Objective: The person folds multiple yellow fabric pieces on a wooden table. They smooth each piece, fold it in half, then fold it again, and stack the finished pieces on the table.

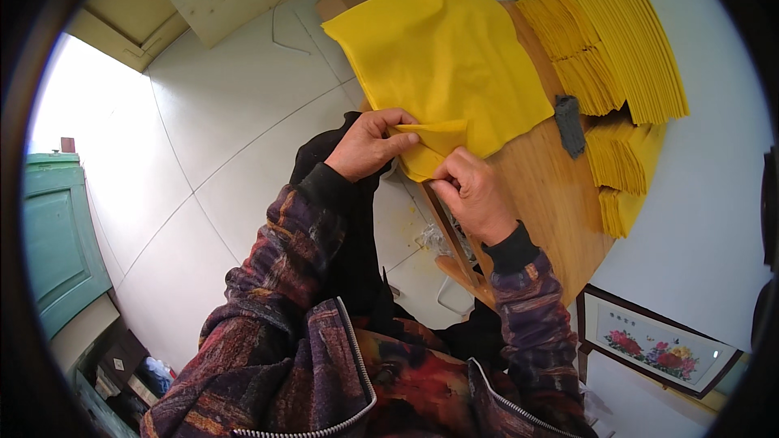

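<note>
A large yellow cloth lies over the wooden table, its near edge hanging past the table's side. My left hand pinches a folded part of that near edge between thumb and fingers. Close by on the right, my right hand is closed on the same edge, fingertips pressed to the thumb. Between the two hands a flap of the cloth stands folded over. What lies inside the fold is hidden.
Several stacks of folded yellow cloth stand along the table's far right side. A dark grey, fuzzy block lies beside them. A framed flower picture is at the lower right. Left are a tiled floor and a green cabinet.
</note>
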A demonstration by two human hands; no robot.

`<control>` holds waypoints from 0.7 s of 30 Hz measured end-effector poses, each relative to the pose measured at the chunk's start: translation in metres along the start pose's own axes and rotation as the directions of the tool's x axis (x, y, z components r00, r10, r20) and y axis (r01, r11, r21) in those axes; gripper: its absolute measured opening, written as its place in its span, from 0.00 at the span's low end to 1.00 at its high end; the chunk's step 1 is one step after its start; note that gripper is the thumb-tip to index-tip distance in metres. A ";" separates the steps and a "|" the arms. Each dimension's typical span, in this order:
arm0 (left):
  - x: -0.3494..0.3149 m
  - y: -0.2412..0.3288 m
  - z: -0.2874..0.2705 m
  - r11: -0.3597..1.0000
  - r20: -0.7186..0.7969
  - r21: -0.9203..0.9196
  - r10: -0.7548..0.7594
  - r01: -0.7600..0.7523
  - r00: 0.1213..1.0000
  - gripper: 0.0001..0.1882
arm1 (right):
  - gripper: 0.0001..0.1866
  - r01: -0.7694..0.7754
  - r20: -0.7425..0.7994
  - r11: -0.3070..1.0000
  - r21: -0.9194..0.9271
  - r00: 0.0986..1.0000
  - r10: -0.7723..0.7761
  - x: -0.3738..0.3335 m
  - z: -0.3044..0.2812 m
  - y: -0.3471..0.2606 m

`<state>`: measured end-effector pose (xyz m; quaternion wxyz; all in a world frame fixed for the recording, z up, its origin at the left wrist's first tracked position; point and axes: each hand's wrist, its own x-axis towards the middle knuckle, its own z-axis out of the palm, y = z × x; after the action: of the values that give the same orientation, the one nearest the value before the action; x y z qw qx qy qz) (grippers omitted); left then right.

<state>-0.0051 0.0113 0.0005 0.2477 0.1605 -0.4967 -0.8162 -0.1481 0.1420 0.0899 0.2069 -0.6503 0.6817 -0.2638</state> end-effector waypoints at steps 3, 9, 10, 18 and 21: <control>0.000 0.001 0.000 1.000 0.004 0.002 -0.007 0.007 1.000 0.06 | 0.07 -0.072 0.074 0.996 0.045 0.995 0.069 0.003 -0.006 -0.001; 0.000 0.002 0.001 1.000 0.006 -0.005 -0.019 0.019 1.000 0.07 | 0.05 -0.097 0.170 0.991 0.093 0.982 0.080 0.008 -0.014 0.001; 0.000 0.002 0.001 1.000 0.004 -0.002 -0.021 0.021 1.000 0.07 | 0.05 -0.089 0.178 0.991 0.102 0.982 0.070 0.009 -0.016 0.002; 0.000 0.003 0.000 1.000 0.013 -0.004 -0.023 0.023 1.000 0.07 | 0.05 -0.113 0.210 0.983 0.145 0.974 0.082 0.013 -0.022 0.001; 0.000 0.003 0.000 1.000 0.017 -0.016 -0.019 0.020 1.000 0.07 | 0.06 -0.103 0.208 0.984 0.147 0.975 0.072 0.013 -0.022 0.002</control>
<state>-0.0045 0.0107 0.0028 0.2368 0.1565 -0.4906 -0.8238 -0.1644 0.1311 0.1069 0.3370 -0.6248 0.6623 -0.2397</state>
